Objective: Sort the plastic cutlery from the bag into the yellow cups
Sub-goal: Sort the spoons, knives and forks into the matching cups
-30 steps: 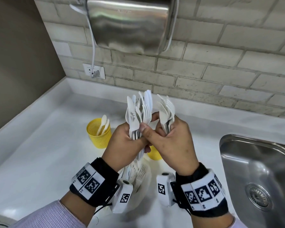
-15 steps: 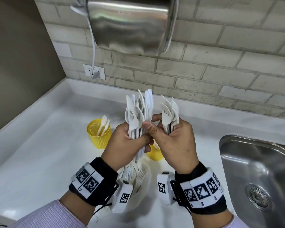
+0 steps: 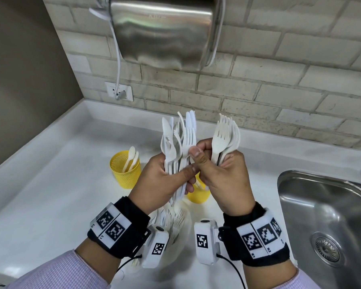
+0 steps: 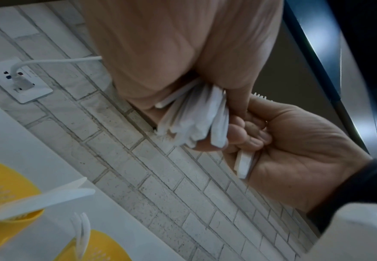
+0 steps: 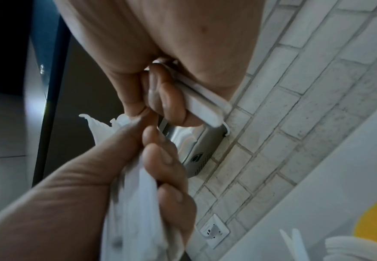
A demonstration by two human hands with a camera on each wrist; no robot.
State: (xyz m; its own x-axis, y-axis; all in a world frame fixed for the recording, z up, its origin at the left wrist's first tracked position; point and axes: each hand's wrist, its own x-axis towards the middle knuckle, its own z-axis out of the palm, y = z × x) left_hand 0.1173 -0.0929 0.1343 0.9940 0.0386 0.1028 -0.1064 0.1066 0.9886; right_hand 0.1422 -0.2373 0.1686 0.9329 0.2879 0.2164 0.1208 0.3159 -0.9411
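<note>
My left hand (image 3: pixel 165 180) grips a mixed bundle of white plastic knives and forks (image 3: pixel 178 140) upright above the counter. My right hand (image 3: pixel 223 176) holds a stack of white forks (image 3: pixel 225 136) in its curled fingers, and its thumb and forefinger pinch one fork (image 3: pixel 189 140) at the edge of the left bundle. A yellow mesh cup (image 3: pixel 125 170) with spoons stands to the left. A second yellow cup (image 3: pixel 197 195) is mostly hidden under my hands. The clear bag (image 3: pixel 176 224) with more cutlery lies below my wrists. The handles of the bundle (image 4: pixel 192 116) and of the fork stack (image 5: pixel 203 104) show in the wrist views.
A steel sink (image 3: pixel 325 222) lies at the right. A steel hand dryer (image 3: pixel 165 30) hangs on the brick wall, its cord running to a socket (image 3: pixel 119 93). The white counter (image 3: pixel 50 184) stretches to the left, bounded by a brown side wall.
My right hand's fork stack has shifted a little right and up, away from the left bundle. Its thumb and forefinger now pinch a fork at the bundle's edge.
</note>
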